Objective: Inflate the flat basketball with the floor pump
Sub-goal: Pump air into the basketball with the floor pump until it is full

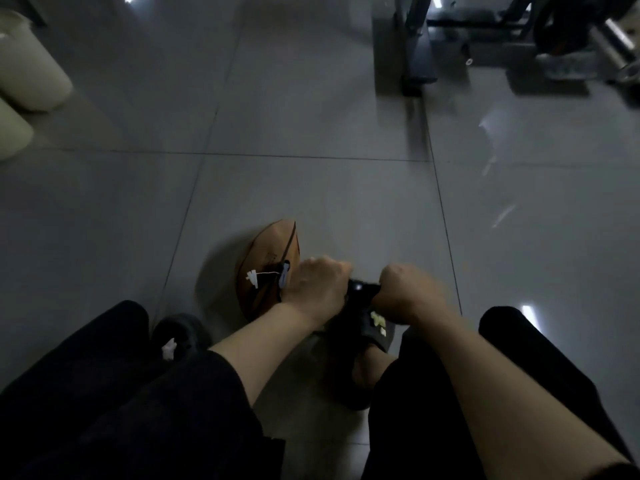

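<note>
Basketball (268, 271) lies on the floor (311, 188), just left of the hands, and it looks collapsed, so most of the pumping seems left to do. Left hand (317, 284) and right hand (407, 292) are both curled tightly round the black pump handle (360, 291), low down. A slipper (372, 327) is under the handle; the pump body is hidden.
</note>
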